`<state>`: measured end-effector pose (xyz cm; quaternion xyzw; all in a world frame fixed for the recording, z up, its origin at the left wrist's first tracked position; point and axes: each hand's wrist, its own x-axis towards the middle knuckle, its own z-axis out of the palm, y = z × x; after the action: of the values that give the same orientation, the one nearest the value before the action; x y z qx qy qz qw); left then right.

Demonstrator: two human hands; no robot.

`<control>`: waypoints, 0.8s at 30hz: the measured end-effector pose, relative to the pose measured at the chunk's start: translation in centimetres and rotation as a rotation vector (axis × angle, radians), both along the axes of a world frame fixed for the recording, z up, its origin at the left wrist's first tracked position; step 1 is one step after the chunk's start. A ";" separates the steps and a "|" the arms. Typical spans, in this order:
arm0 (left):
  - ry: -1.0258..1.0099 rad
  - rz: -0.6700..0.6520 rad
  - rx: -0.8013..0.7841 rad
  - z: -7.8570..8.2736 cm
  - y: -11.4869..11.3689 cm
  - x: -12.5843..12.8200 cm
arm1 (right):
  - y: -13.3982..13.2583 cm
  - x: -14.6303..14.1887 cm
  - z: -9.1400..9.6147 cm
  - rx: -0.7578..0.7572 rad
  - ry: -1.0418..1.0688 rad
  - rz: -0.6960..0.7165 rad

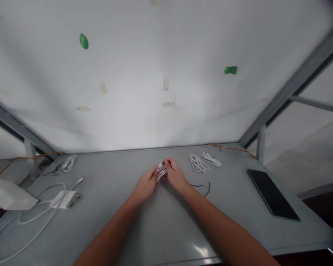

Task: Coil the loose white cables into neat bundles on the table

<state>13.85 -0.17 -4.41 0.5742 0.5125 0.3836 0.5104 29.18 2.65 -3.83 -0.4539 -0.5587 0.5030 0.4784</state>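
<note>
A white cable (161, 172), folded into a small bundle, is held between both hands above the middle of the grey table. My left hand (147, 181) is closed on its left side, thumb on top. From the right, my right hand (174, 173) pinches the upper part of the same bundle. A light plug end shows near the top, between the fingers. Just right of my right wrist lie thin dark twist ties (208, 189). Farther right are two white cables, one loosely coiled (199, 163) and one in a narrower bundle (211, 159).
A dark tablet (273, 194) lies at the right. On the left are a white charger (63, 199) with its long cable, a white box (12, 194), a coiled cable (69, 163) and dark ties (54, 170). A white panel (133, 125) rises behind the table (105, 192).
</note>
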 end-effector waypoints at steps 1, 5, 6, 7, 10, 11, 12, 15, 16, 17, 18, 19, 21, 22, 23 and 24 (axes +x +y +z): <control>-0.037 0.005 -0.032 -0.1 0.1 0.0 | 0.0 0.5 0.5 0.042 -0.070 0.002; -0.189 0.094 -0.126 -0.6 0.6 -0.2 | 0.0 4.8 3.4 0.246 -0.489 -0.045; -0.230 0.119 -0.137 -0.7 0.8 -0.3 | 0.0 6.3 4.2 0.251 -0.617 -0.053; -0.271 0.139 -0.142 -0.7 0.9 -0.4 | -0.1 7.8 4.9 0.215 -0.739 -0.030; -0.374 0.212 -0.148 -0.6 1.1 -0.5 | -0.8 11.7 6.2 -0.018 -1.047 0.136; -0.390 0.233 -0.149 -0.6 1.1 -0.5 | -1.1 12.6 6.4 -0.080 -1.127 0.169; -0.392 0.247 -0.147 -0.6 1.1 -0.6 | -1.4 13.1 6.5 -0.126 -1.197 0.181; -0.380 0.257 -0.127 -0.5 1.1 -0.5 | -1.9 12.8 6.4 -0.218 -1.299 0.237; -0.379 0.255 -0.112 -0.4 1.0 -0.5 | -1.9 12.2 6.3 -0.233 -1.301 0.278; -0.378 0.256 -0.094 -0.4 1.0 -0.4 | -1.9 11.6 6.1 -0.230 -1.292 0.316; -0.376 0.259 -0.077 -0.3 1.0 -0.4 | -1.8 10.8 5.9 -0.206 -1.277 0.340; -0.373 0.262 -0.064 -0.3 0.9 -0.4 | -1.8 10.1 5.7 -0.163 -1.263 0.339; -0.360 0.263 -0.053 -0.2 0.8 -0.3 | -1.7 9.0 5.4 -0.076 -1.247 0.271; -0.355 0.261 -0.051 -0.1 0.8 -0.3 | -1.6 8.7 5.2 -0.048 -1.237 0.225; -0.350 0.259 -0.050 -0.1 0.8 -0.3 | -1.5 8.6 5.1 -0.031 -1.224 0.189; -0.345 0.259 -0.047 0.0 0.8 -0.3 | -1.5 8.7 5.0 -0.022 -1.208 0.168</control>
<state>13.52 0.60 -4.46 0.4173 0.4962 0.5263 0.5502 37.88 1.16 1.16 -0.6182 -0.7600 0.1982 0.0310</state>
